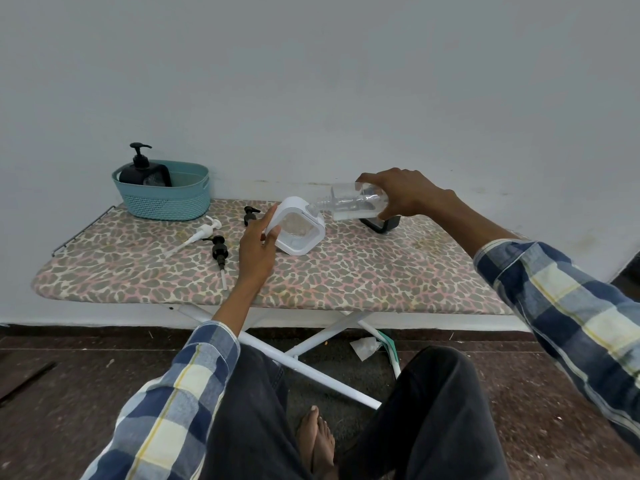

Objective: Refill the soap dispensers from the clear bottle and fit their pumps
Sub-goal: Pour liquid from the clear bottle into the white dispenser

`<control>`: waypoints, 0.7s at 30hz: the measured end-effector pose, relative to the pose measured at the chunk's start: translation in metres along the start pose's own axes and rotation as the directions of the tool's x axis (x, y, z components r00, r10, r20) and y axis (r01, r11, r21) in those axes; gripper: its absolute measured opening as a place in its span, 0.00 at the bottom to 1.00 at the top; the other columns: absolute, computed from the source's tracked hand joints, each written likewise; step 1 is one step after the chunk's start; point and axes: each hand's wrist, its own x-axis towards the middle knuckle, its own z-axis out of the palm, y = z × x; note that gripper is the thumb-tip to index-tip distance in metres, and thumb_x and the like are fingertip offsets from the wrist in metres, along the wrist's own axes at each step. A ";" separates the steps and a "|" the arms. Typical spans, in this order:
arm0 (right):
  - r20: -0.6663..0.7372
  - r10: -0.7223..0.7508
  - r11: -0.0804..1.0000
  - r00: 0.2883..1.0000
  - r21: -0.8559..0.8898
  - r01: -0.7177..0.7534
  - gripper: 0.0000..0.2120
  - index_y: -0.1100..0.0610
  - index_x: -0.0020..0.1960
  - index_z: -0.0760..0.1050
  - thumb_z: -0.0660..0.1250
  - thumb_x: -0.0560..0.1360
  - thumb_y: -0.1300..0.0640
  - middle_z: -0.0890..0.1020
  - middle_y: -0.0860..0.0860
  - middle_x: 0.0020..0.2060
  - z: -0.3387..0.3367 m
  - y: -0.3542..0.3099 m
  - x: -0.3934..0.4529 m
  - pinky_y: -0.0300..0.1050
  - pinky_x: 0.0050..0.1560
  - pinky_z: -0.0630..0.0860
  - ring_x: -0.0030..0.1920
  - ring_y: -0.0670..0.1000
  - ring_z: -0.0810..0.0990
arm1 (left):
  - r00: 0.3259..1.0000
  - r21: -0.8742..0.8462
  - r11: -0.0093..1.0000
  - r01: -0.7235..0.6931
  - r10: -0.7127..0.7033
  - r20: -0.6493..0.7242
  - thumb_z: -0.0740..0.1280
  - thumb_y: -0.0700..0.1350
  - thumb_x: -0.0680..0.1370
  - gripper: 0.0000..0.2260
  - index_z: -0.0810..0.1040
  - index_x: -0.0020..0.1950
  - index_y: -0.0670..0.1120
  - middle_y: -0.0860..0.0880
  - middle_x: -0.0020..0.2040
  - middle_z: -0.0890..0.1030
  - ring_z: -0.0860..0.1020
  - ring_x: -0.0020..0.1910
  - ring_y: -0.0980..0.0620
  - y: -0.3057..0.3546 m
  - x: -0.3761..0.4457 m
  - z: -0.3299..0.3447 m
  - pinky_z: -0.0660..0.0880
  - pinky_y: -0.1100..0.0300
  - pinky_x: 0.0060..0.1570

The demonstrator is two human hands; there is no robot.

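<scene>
Right hand (403, 195) tips clear bottle (353, 202) into square white dispenser (298, 226).

Loose pumps (218, 249) beside bare board (363, 271).

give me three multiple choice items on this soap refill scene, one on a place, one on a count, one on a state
1. Where does the black dispenser with its pump fitted stand?
A. in the teal basket
B. on the floor
C. in the person's left hand

2. How many loose pumps lie on the board?
A. one
B. three
C. five

3. How is the clear bottle held?
A. upright, capped
B. lying on the board
C. tipped sideways, its neck at the white dispenser's opening

Answers:
1 A: the black dispenser sits inside the teal basket.
2 B: one white pump and two black pumps lie on the board.
3 C: the right hand tips the clear bottle toward the white dispenser, steadied by the left hand.
</scene>
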 end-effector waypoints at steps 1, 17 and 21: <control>0.001 0.000 1.000 1.000 0.001 0.000 0.40 0.39 0.73 0.66 0.83 0.67 0.52 0.83 0.52 0.55 0.000 0.000 0.000 0.51 0.44 0.78 0.51 0.57 0.80 | 1.000 -0.002 1.000 0.004 -0.004 -0.001 0.63 0.50 0.88 0.19 0.73 0.80 0.53 0.48 0.70 0.78 0.76 0.67 0.52 -0.001 0.000 0.000 0.75 0.64 0.63; -0.003 -0.008 1.000 1.000 0.004 0.008 0.40 0.38 0.73 0.67 0.83 0.67 0.51 0.83 0.52 0.57 0.002 0.002 0.002 0.51 0.45 0.78 0.52 0.57 0.80 | 1.000 0.023 1.000 0.005 -0.005 -0.008 0.63 0.48 0.88 0.19 0.73 0.80 0.52 0.46 0.69 0.78 0.77 0.68 0.48 -0.004 0.002 0.001 0.77 0.48 0.66; -0.002 -0.002 1.000 1.000 -0.005 0.002 0.40 0.38 0.72 0.66 0.83 0.67 0.51 0.83 0.52 0.57 0.002 0.003 0.003 0.50 0.43 0.77 0.52 0.58 0.81 | 1.000 0.034 0.999 0.003 -0.003 -0.007 0.63 0.49 0.88 0.19 0.73 0.80 0.52 0.45 0.70 0.78 0.77 0.69 0.46 -0.005 0.003 0.001 0.77 0.46 0.66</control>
